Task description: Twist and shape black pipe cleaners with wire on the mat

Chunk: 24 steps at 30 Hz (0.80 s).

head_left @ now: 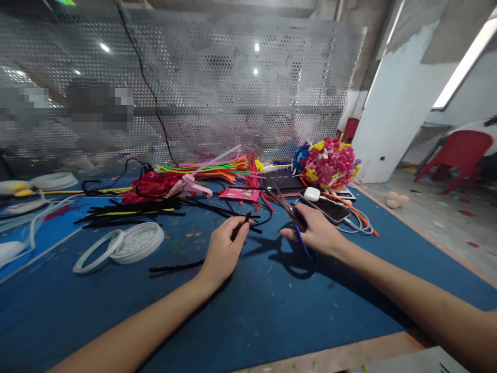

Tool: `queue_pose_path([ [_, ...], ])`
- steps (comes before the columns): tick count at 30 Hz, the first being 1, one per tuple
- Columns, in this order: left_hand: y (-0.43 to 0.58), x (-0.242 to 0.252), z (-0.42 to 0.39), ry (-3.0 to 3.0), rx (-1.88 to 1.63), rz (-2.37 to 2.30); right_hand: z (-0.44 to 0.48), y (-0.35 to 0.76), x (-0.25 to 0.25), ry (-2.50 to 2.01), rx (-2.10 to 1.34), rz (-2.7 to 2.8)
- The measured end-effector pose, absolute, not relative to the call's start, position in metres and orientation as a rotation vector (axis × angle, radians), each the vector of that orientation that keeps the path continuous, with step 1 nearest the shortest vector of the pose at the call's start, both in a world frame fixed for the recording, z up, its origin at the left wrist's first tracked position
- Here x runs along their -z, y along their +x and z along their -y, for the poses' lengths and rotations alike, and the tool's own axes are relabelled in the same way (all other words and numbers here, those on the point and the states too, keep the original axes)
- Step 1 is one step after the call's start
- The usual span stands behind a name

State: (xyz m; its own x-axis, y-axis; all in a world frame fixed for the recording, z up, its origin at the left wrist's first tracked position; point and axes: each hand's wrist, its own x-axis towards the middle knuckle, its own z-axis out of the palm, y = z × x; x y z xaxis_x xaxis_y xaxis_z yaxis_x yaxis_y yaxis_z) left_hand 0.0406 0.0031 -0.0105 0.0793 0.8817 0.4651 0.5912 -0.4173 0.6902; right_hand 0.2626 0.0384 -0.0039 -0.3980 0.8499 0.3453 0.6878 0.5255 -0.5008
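Note:
My left hand point(225, 248) rests on the blue mat point(272, 311), its fingers pinched on a short black pipe cleaner point(241, 225) that sticks up past the fingertips. My right hand point(316, 230) is closed round blue-handled scissors point(289, 210), whose blades point up and left toward the black piece. A longer black pipe cleaner point(174, 268) lies flat on the mat just left of my left wrist.
Black pipe cleaners point(128, 210) and coloured ones point(217, 168) lie in piles at the back, with a red bundle point(149, 186). A round white lid and dish point(128, 243) sit left. A phone with white earbud case point(322, 202) and a pompom ball point(330, 160) stand right. Perforated metal screen behind.

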Motion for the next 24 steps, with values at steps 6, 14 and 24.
queue_pose_path([
  [6,0.041,0.01,-0.002,2.176,-1.223,-1.432,-0.035,0.259,0.001,-1.299,-0.337,2.394],
  [14,0.039,0.011,-0.002,2.307,-1.065,-1.359,-0.029,0.258,0.001,-1.264,-0.42,2.481],
  [24,0.042,0.014,-0.001,2.259,-1.056,-1.394,-0.024,0.257,0.002,-1.332,-0.234,2.57],
])
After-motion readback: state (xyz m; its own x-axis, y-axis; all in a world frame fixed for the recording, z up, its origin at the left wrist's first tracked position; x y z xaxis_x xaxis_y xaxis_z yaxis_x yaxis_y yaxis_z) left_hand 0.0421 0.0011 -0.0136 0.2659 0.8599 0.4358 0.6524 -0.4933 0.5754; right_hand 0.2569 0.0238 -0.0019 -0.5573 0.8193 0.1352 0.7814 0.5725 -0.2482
